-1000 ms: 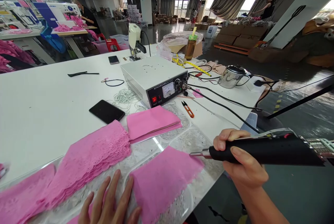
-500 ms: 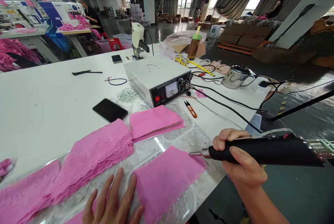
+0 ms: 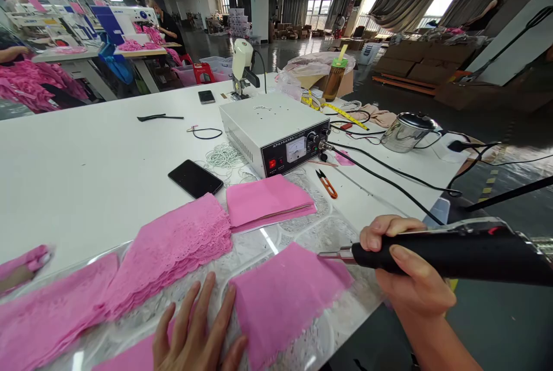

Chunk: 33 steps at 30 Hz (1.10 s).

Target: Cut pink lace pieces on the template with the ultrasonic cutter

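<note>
As our view swings left, the black tool (image 3: 470,256) stays at the pink cloth (image 3: 294,302).
We have our right hand (image 3: 419,287) wrapped round the tool, tip at the cloth's upper right edge; our left hand (image 3: 196,330), fingers spread, meets its left edge on the mat (image 3: 337,233). More of a pink-and-brown piece (image 3: 21,273) now shows far left (a co-worker's arm (image 3: 14,53) too).

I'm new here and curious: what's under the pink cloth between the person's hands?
A glossy, patterned sheet shows beside the pink cloth and seems to run beneath it. The cloth hides whatever lies under its middle.
</note>
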Available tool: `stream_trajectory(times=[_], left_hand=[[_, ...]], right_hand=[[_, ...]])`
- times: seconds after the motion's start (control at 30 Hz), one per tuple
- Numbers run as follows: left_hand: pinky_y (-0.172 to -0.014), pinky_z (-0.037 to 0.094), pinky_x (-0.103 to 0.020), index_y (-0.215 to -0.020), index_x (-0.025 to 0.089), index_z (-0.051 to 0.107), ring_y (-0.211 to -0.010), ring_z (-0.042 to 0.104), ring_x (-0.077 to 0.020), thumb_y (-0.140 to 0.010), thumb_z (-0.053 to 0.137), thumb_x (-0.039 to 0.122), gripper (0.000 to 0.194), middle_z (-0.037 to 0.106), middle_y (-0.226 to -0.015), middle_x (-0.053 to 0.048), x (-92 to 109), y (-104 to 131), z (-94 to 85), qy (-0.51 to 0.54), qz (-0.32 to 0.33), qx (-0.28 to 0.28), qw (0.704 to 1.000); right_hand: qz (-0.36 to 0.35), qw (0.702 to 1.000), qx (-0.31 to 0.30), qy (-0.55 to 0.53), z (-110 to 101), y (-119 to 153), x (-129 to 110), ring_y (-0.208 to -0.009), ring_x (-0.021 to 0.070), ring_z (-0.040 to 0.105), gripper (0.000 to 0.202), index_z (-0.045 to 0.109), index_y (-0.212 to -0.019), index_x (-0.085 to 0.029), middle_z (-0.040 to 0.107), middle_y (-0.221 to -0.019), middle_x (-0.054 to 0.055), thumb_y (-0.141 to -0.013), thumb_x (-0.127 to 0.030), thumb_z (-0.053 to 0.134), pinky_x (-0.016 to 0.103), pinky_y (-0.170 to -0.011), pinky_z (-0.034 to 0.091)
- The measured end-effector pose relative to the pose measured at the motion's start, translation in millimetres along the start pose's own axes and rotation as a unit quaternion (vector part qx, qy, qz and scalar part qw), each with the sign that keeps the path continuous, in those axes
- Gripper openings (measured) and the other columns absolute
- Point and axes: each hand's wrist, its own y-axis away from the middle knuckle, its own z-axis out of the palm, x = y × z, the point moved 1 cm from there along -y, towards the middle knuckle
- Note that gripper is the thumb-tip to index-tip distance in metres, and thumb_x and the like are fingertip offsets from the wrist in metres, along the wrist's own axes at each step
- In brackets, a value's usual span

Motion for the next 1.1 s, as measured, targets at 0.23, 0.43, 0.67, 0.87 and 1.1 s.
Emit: stream_trajectory(times=[0.23,0.43,0.67,0.87,1.1], left_hand=[[-0.117,0.014,-0.053,-0.153,0.027,0.03,-0.14,0.032,-0.0347,-0.09,0.054,0.028,0.068,0.039,-0.152,-0.015,-3,-1,-0.8,-0.014,0.015,0.007,1.0],[-0.119,0.011,-0.048,-0.15,0.029,0.038,-0.14,0.034,-0.0325,-0.09,0.058,0.039,0.064,0.038,-0.154,-0.011,-5,0,-0.7,0.001,0.014,0.005,1.0],[-0.119,0.009,-0.047,-0.145,0.026,0.046,-0.141,0.031,-0.032,-0.09,0.061,0.038,0.059,0.04,-0.152,-0.013,-1,0,-4.9,-0.009,0.017,-0.013,1.0],[-0.119,0.01,-0.047,-0.142,0.025,0.05,-0.141,0.033,-0.0317,-0.092,0.059,0.038,0.053,0.042,-0.151,-0.013,3,-1,-10.2,-0.002,0.0,-0.012,1.0],[-0.118,0.013,-0.048,-0.135,0.027,0.058,-0.137,0.039,-0.0318,-0.089,0.061,0.053,0.053,0.051,-0.145,-0.013,13,-7,-10.6,0.074,-0.067,0.035,0.994]], right_hand=[[-0.005,1.0,-0.022,-0.006,8,0,12,-0.058,0.0123,0.054,0.009,0.065,-0.081,-0.02,0.058,-0.078,0.002,-0.073,-0.024,0.067,0.03,-0.053,0.049],[0.0,0.999,-0.037,0.0,11,0,16,-0.061,0.0126,0.055,0.007,0.063,-0.081,-0.02,0.057,-0.08,0.002,-0.076,-0.023,0.065,0.031,-0.057,0.05],[0.008,0.999,-0.037,0.004,11,-2,13,-0.06,0.0123,0.055,0.006,0.063,-0.078,-0.019,0.058,-0.078,0.002,-0.073,-0.02,0.064,0.03,-0.057,0.049],[0.004,0.999,-0.031,-0.011,21,-2,17,-0.06,0.012,0.053,0.009,0.063,-0.079,-0.018,0.058,-0.079,0.002,-0.071,-0.02,0.064,0.03,-0.056,0.049],[0.024,0.997,-0.07,-0.03,39,2,23,-0.061,0.0119,0.056,0.008,0.064,-0.081,-0.019,0.058,-0.08,0.002,-0.073,-0.021,0.067,0.029,-0.058,0.051]])
